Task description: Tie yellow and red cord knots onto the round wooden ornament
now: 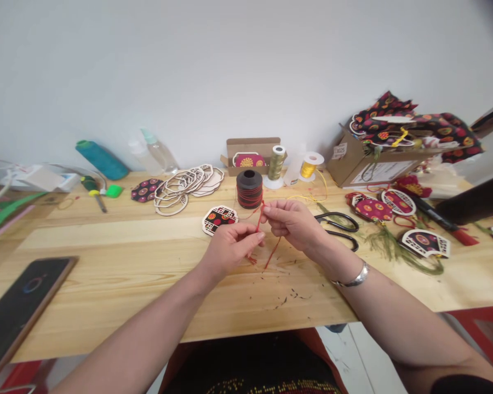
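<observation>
My left hand (232, 249) and my right hand (291, 222) meet above the wooden table (119, 262), and both pinch a thin red cord (272, 251) between thumb and fingers. Loose cord ends hang below them. Just behind stands a dark spool wound with red thread (249, 189), and a strand seems to run from it to my fingers. A fan-shaped wooden piece with black and red fabric (218, 219) lies near my left hand. Black-handled scissors (339, 230) lie just beyond my right hand.
Stacked wooden rings (184, 189) lie at the back left. Green (276, 163) and yellow (309, 167) thread spools stand behind the red spool. A cardboard box (378, 158) holds patterned pieces at the back right. A dark tablet (20, 312) lies at the front left. Small thread clippings dot the table.
</observation>
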{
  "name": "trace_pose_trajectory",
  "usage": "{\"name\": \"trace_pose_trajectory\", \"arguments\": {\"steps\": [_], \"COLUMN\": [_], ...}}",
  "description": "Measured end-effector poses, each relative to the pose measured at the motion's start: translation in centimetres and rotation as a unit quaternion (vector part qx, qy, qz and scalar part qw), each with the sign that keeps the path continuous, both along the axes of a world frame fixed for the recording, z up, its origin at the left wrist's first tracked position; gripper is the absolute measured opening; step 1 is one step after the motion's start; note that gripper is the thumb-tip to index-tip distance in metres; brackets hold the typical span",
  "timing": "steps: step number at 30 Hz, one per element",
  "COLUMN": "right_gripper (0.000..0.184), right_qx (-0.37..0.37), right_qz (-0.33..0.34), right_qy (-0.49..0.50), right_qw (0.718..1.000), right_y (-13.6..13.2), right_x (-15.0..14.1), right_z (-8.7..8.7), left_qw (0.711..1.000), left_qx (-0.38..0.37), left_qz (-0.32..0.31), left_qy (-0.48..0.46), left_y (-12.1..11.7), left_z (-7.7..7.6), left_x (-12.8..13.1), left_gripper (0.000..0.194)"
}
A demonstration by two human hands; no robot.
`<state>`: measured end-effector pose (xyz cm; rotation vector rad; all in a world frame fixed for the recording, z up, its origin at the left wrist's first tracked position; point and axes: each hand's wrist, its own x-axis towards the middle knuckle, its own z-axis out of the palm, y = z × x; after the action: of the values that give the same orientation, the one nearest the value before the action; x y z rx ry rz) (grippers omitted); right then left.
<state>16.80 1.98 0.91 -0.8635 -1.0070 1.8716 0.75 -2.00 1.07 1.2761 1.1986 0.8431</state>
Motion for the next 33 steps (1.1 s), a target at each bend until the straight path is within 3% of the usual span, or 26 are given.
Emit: {"name": "trace_pose_trajectory", "arguments": {"steps": [11,15,18,22,24,25,26,27,29,31,32,33], "right_gripper": [0.022,0.023,0.024,0.025,0.025,0.026,0.026,0.026,0.026,0.026,0.026,0.025], "right_qx": [0.019,0.026,0.033,0.045,0.049,0.049,0.049,0.050,0.051,0.052,0.053,0.055], "right_qz": [-0.016,-0.031,-0.039,-0.042,-0.029,-0.018,-0.007,0.005,0.020,0.023,0.020,0.016], "right_qy": [0.038,0.061,0.076,0.085,0.081,0.076,0.070,0.062,0.045,0.021,0.003,-0.018], "right_qw": [0.999,0.997,0.996,0.994,0.995,0.996,0.996,0.997,0.997,0.998,0.998,0.998], "right_y": [0.2,0.6,0.8,1.0,1.0,1.0,0.9,0.9,0.6,0.3,0.1,0.0], "right_x": [0.6,1.3,1.8,2.2,2.3,2.3,2.3,2.2,2.0,1.5,1.3,1.0], "right_z": [0.3,0.7,1.1,1.6,1.7,1.7,1.7,1.6,1.4,1.3,1.2,1.1], "left_qw": [0.997,0.992,0.978,0.925,0.852,0.830,0.845,0.878,0.946,0.965,0.962,0.963], "left_qx": [0.032,0.018,-0.013,-0.102,-0.205,-0.224,-0.205,-0.158,-0.040,0.046,0.074,0.090], "left_qz": [-0.054,-0.117,-0.197,-0.364,-0.480,-0.503,-0.477,-0.412,-0.185,0.037,0.107,0.131], "left_qy": [0.039,0.048,0.067,0.037,-0.046,-0.085,-0.129,-0.187,-0.264,-0.255,-0.238,-0.219], "left_y": [-0.1,-0.3,-0.5,-0.5,-0.4,-0.2,-0.1,0.0,0.3,0.5,0.6,0.5], "left_z": [-0.5,-0.4,-0.3,0.3,0.6,0.6,0.6,0.5,0.2,-0.2,-0.3,-0.4], "left_x": [0.2,0.3,0.1,-1.4,-2.3,-2.6,-2.8,-2.7,-2.3,-1.5,-1.1,-0.7], "left_gripper": [0.018,0.020,0.020,0.018,0.025,0.028,0.028,0.028,0.029,0.017,0.012,0.015]}}
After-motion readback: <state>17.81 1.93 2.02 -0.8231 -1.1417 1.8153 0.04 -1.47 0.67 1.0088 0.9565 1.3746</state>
